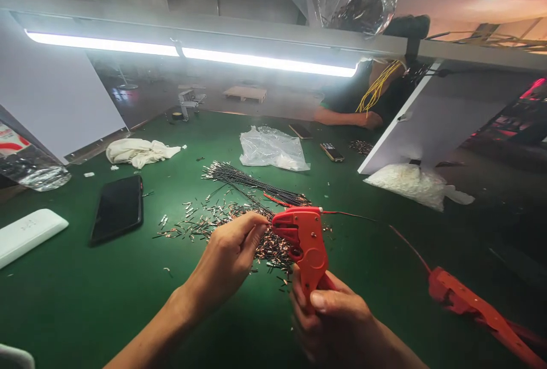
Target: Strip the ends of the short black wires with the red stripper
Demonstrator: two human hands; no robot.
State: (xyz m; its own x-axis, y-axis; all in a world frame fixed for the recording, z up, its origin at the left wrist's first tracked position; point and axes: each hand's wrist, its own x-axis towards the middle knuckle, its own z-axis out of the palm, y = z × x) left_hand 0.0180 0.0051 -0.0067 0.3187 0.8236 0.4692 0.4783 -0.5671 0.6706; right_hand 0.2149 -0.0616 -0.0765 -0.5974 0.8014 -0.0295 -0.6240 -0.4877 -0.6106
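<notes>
My right hand [329, 312] is wrapped around the handle of a red wire stripper [314, 244], held upright with its jaws facing left. At the mouth of those jaws my left hand [235, 244] pinches thumb and forefinger on a thin wire, mostly hidden by the fingers. Behind the tool lies a bundle of black wires [260, 184] with bare, shiny ends at the left. Under and around both hands spreads a pile of short wire offcuts [273, 249], black and copper-coloured. A thin reddish strand [348, 213] extends right from the top of the stripper.
A second red stripper [470, 298] lies at right on the green table [128, 306]. Phones [117, 209] [332, 152], a clear plastic bag [273, 150], a white cloth [141, 152] and a bag of white pieces [410, 184] surround the work. Across the table, a person's arm [346, 117] rests near yellow wires [378, 87].
</notes>
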